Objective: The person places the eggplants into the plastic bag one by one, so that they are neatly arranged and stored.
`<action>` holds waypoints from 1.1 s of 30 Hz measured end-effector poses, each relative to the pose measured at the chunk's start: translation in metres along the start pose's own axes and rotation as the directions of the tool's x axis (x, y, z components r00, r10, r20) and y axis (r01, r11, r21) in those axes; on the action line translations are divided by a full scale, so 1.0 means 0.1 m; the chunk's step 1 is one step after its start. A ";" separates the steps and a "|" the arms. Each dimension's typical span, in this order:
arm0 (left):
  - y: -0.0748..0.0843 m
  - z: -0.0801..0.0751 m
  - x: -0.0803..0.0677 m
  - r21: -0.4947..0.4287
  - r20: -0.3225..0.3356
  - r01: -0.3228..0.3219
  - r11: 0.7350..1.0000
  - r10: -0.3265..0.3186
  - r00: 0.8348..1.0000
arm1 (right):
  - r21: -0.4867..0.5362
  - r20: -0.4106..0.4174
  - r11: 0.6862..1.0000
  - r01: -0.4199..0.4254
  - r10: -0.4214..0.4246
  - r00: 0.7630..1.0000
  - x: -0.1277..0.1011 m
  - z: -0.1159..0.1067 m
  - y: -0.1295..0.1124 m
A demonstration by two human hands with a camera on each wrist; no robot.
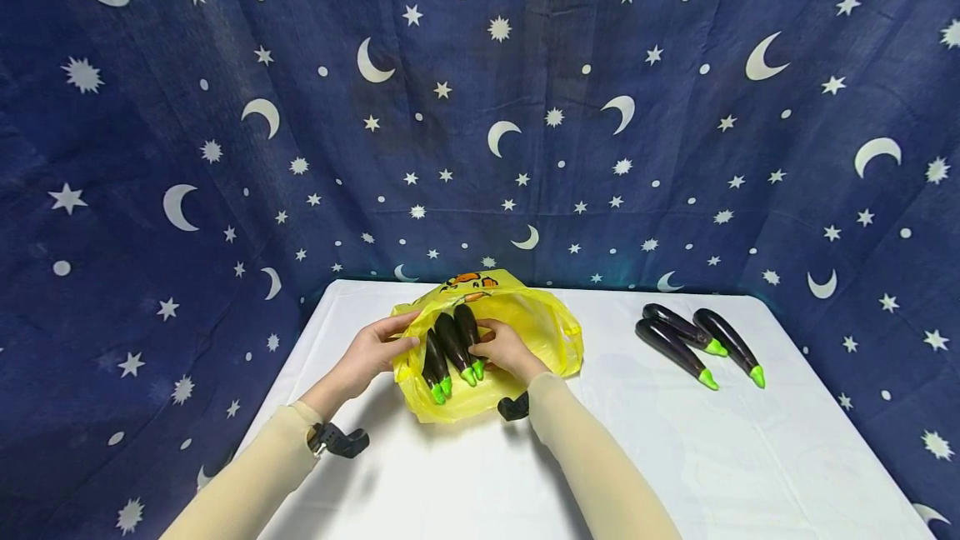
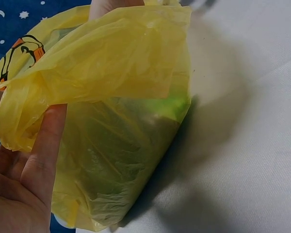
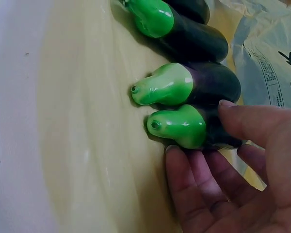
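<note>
A yellow plastic bag (image 1: pixel 540 332) lies open on the white table (image 1: pixel 675 457), with several dark purple eggplants (image 1: pixel 450 340) with green caps inside it. My left hand (image 1: pixel 401 332) pinches the bag's left rim and lifts it; in the left wrist view the yellow film (image 2: pixel 116 63) drapes over my left hand (image 2: pixel 39 145). My right hand (image 1: pixel 491 344) is inside the bag's mouth. In the right wrist view, my right hand (image 3: pixel 200 127) curls thumb and fingers round the nearest eggplant (image 3: pixel 177 124), beside two others (image 3: pixel 184 85).
Three more eggplants (image 1: pixel 697 340) lie loose on the table's right side, stems toward me. A dark blue cloth with moons and stars (image 1: pixel 480 107) hangs behind and around the table. The table's near edge lies beneath my forearms.
</note>
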State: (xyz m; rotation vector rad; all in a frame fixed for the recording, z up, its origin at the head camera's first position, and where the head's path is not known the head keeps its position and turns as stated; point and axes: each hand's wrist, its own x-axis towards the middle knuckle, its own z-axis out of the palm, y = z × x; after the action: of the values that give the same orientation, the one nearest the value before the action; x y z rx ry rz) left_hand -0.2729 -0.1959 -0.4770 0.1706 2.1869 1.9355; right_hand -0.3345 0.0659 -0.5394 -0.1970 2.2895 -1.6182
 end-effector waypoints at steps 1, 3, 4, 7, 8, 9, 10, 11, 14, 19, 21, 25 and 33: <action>0.00 0.00 0.00 0.002 -0.001 0.002 1.000 -0.002 1.000 | -0.001 -0.001 1.000 -0.001 0.001 1.000 0.00 0.00 0.00; 0.00 0.00 0.00 0.006 -0.001 0.003 1.000 -0.003 1.000 | -0.001 -0.003 1.000 0.000 0.000 1.000 -0.01 -0.01 -0.01; 0.00 0.00 0.00 0.006 -0.003 0.004 1.000 -0.004 1.000 | 0.002 -0.003 1.000 0.001 -0.001 1.000 -0.02 -0.01 -0.02; 0.01 0.01 0.00 0.009 -0.003 0.002 1.000 -0.002 1.000 | 0.017 0.000 1.000 0.011 -0.011 1.000 -0.04 -0.03 -0.03; 0.01 0.01 0.00 0.011 -0.003 0.001 1.000 -0.001 1.000 | 0.023 0.001 1.000 0.015 -0.015 1.000 -0.05 -0.04 -0.03; 0.01 0.01 0.00 0.012 -0.004 0.001 1.000 -0.001 1.000 | 0.027 0.001 0.999 0.018 -0.018 1.000 -0.06 -0.05 -0.03; 0.01 0.01 0.00 0.012 -0.004 0.000 1.000 0.000 1.000 | 0.028 0.000 0.999 0.024 -0.024 1.000 -0.06 -0.05 -0.03; 0.00 0.01 0.00 0.013 -0.003 -0.002 1.000 0.002 1.000 | 0.026 -0.002 0.999 0.031 -0.031 1.000 -0.07 -0.06 -0.03; 0.00 0.00 0.00 0.012 -0.001 -0.002 1.000 0.002 1.000 | 0.007 -0.011 0.999 0.049 -0.049 0.999 -0.08 -0.09 -0.01; 0.00 -0.01 -0.01 0.015 0.003 -0.003 1.000 0.003 1.000 | -0.038 -0.018 0.997 0.071 -0.071 0.997 -0.12 -0.13 0.00; 0.00 -0.01 -0.01 0.021 0.001 -0.004 1.000 0.004 1.000 | -0.060 -0.017 0.995 0.079 -0.080 0.997 -0.14 -0.15 -0.01; 0.01 -0.01 -0.02 0.020 0.000 0.001 1.000 -0.001 1.000 | -0.094 -0.004 0.991 0.096 -0.097 0.995 -0.21 -0.18 -0.05; 0.01 0.00 -0.02 0.003 -0.005 0.012 1.000 -0.011 1.000 | -0.141 0.051 0.982 0.126 -0.120 0.991 -0.34 -0.24 -0.12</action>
State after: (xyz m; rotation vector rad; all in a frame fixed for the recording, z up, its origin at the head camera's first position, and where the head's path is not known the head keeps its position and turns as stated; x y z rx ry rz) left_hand -0.2710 -0.1960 -0.4760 0.1534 2.1889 1.9290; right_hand -0.3119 0.0933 -0.5146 -0.4114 2.4057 -1.4897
